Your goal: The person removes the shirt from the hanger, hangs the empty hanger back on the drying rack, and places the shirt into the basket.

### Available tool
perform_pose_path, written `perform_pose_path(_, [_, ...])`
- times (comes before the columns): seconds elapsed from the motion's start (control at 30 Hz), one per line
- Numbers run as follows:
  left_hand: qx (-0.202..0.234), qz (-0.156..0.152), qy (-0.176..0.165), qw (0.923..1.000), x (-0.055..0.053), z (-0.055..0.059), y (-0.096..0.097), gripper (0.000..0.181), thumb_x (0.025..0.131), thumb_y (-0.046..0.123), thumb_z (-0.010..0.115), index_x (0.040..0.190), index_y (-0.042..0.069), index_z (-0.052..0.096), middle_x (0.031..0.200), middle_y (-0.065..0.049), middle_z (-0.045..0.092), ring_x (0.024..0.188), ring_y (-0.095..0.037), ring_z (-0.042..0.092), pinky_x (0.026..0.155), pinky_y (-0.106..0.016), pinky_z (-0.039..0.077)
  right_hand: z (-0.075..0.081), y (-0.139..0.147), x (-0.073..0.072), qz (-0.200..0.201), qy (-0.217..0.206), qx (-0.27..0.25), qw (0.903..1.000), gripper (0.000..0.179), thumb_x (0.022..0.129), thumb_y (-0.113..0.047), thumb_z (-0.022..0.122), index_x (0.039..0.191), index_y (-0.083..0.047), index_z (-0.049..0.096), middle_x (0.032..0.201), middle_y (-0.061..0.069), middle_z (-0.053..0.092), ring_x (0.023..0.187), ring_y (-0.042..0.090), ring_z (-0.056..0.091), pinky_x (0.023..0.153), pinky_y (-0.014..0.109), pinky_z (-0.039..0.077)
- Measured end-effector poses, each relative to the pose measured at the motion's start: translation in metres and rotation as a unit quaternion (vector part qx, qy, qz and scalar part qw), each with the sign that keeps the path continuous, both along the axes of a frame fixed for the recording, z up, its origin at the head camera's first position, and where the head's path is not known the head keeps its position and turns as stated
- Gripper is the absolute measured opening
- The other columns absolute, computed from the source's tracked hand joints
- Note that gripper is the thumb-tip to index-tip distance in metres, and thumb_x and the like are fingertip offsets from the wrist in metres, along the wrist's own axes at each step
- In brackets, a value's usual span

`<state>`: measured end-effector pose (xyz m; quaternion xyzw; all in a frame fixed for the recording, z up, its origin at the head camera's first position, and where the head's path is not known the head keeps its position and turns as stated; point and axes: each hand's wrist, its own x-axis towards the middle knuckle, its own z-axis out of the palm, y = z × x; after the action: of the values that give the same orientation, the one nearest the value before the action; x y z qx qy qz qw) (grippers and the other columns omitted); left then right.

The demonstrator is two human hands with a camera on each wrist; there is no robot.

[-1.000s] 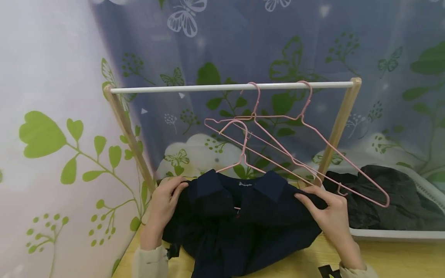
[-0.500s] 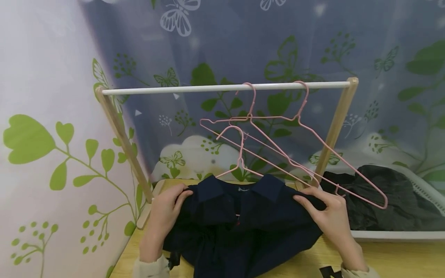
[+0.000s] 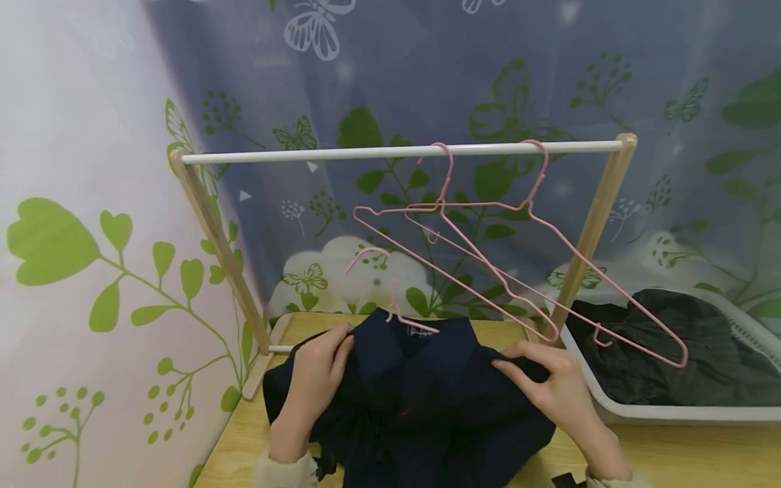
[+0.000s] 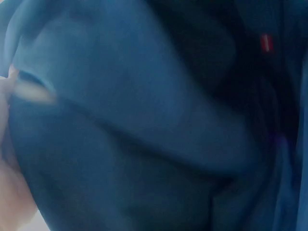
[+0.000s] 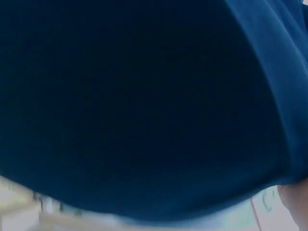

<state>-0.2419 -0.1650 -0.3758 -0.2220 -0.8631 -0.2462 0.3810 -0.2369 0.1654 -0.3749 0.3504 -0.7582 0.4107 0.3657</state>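
Observation:
A dark navy collared shirt (image 3: 427, 407) is spread between both hands in the head view. My left hand (image 3: 317, 373) pinches its shoulder on the left; my right hand (image 3: 546, 379) pinches the other shoulder between thumb and fingers. From the neck opening pokes a pink hanger (image 3: 421, 327), blurred, its hook leaning left; the rest is hidden inside the shirt. Blue-looking shirt cloth fills the left wrist view, where a small red tag (image 4: 266, 43) shows near part of the left hand (image 4: 14, 192). Cloth also fills most of the right wrist view.
Behind the shirt stands a rack with wooden legs and a white rail (image 3: 305, 156). Two pink hangers (image 3: 488, 261) hang from it, towards the right. A white basket (image 3: 689, 411) holding dark clothes (image 3: 677, 346) sits right on the wooden table (image 3: 702, 447).
The hanger in the shirt has dropped and tipped left, its hook lower than before. My left hand has shifted right and my right hand slightly left and down, the shirt still held.

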Motion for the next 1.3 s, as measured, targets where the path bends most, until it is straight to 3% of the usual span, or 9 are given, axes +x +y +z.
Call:
perform_pose_path(0.17, [0.055, -0.012, -0.009, 0.9984, 0.002, -0.007, 0.010, 0.017, 0.088, 0.009, 0.059, 0.103, 0.011, 0.067, 0.094, -0.004, 0.070, 0.082, -0.014, 0.066, 0.069, -0.031, 0.053, -0.003, -0.018, 0.003, 0.034, 0.006, 0.008, 0.9994, 0.036, 0.056, 0.013, 0.077, 0.082, -0.009, 0.069, 0.074, 0.000, 0.067, 0.067, 0.008, 0.063, 0.065, 0.016, 0.048])
perform_pose_path(0.43, [0.081, -0.021, 0.002, 0.9965, 0.002, -0.004, 0.002, 0.018, 0.090, 0.010, 0.058, 0.103, 0.012, 0.068, 0.092, -0.004, 0.070, 0.078, -0.014, 0.066, 0.068, -0.032, 0.053, -0.020, -0.001, -0.015, 0.031, 0.031, 0.023, 0.9988, 0.030, 0.069, 0.002, 0.075, 0.091, -0.018, 0.070, 0.083, -0.005, 0.068, 0.074, 0.005, 0.063, 0.071, 0.013, 0.047])
perform_pose_path(0.6, [0.128, -0.016, 0.005, 0.9917, 0.005, 0.002, -0.019, 0.015, 0.088, 0.003, 0.057, 0.097, 0.008, 0.068, 0.082, -0.005, 0.068, 0.069, -0.012, 0.062, 0.063, -0.024, 0.049, -0.016, 0.021, -0.020, -0.044, 0.056, 0.026, 0.9971, 0.020, 0.071, -0.006, 0.076, 0.086, -0.018, 0.072, 0.080, -0.005, 0.068, 0.068, 0.001, 0.059, 0.063, 0.011, 0.044])
perform_pose_path(0.7, [0.172, -0.021, -0.003, 0.9849, 0.008, 0.007, -0.031, 0.016, 0.090, -0.002, 0.054, 0.092, 0.006, 0.067, 0.078, -0.004, 0.065, 0.066, -0.007, 0.056, 0.062, -0.016, 0.043, -0.012, 0.032, -0.019, -0.092, 0.045, 0.024, 0.9945, 0.022, 0.068, -0.004, 0.078, 0.084, -0.018, 0.073, 0.079, -0.005, 0.067, 0.063, -0.003, 0.055, 0.055, 0.010, 0.040])
perform_pose_path(0.8, [0.196, -0.035, -0.013, 0.9800, 0.010, 0.012, -0.034, 0.019, 0.092, -0.002, 0.050, 0.089, 0.006, 0.066, 0.078, -0.003, 0.063, 0.068, -0.006, 0.052, 0.063, -0.014, 0.040, -0.010, 0.037, -0.017, -0.111, 0.021, 0.043, 0.9927, 0.024, 0.068, -0.002, 0.078, 0.085, -0.018, 0.073, 0.079, -0.006, 0.067, 0.063, -0.003, 0.054, 0.053, 0.012, 0.040])
perform_pose_path(0.93, [0.183, -0.024, 0.002, 0.9828, 0.008, 0.014, -0.029, 0.020, 0.093, -0.001, 0.049, 0.089, 0.007, 0.066, 0.078, -0.003, 0.063, 0.067, -0.007, 0.052, 0.062, -0.015, 0.040, -0.006, 0.035, -0.011, -0.127, -0.026, 0.084, 0.9880, 0.020, 0.079, -0.006, 0.070, 0.094, -0.019, 0.071, 0.084, -0.007, 0.067, 0.063, -0.002, 0.053, 0.057, 0.014, 0.041])
perform_pose_path(1.1, [0.153, -0.031, 0.004, 0.9877, 0.007, 0.013, -0.024, 0.019, 0.089, -0.005, 0.053, 0.086, 0.009, 0.066, 0.074, -0.002, 0.062, 0.062, -0.008, 0.051, 0.059, -0.017, 0.040, 0.003, 0.028, 0.000, -0.104, -0.107, 0.058, 0.9871, 0.032, 0.093, -0.005, 0.051, 0.117, -0.023, 0.063, 0.094, -0.007, 0.068, 0.069, 0.001, 0.059, 0.058, 0.012, 0.043])
perform_pose_path(1.17, [0.122, -0.035, -0.003, 0.9920, 0.007, 0.012, -0.021, 0.018, 0.088, -0.004, 0.055, 0.086, 0.010, 0.066, 0.075, -0.001, 0.063, 0.063, -0.007, 0.053, 0.060, -0.019, 0.042, 0.006, 0.023, 0.003, -0.085, -0.103, 0.058, 0.9893, 0.035, 0.094, -0.004, 0.050, 0.122, -0.023, 0.060, 0.099, -0.007, 0.067, 0.078, 0.003, 0.061, 0.062, 0.012, 0.044])
perform_pose_path(1.3, [0.057, -0.026, -0.007, 0.9980, 0.006, 0.010, -0.014, 0.016, 0.086, 0.000, 0.059, 0.087, 0.014, 0.066, 0.080, 0.002, 0.066, 0.066, -0.005, 0.058, 0.061, -0.024, 0.047, 0.006, 0.015, 0.002, -0.033, -0.047, 0.084, 0.9948, 0.037, 0.088, 0.000, 0.057, 0.120, -0.018, 0.061, 0.111, -0.004, 0.063, 0.090, 0.004, 0.058, 0.069, 0.011, 0.041])
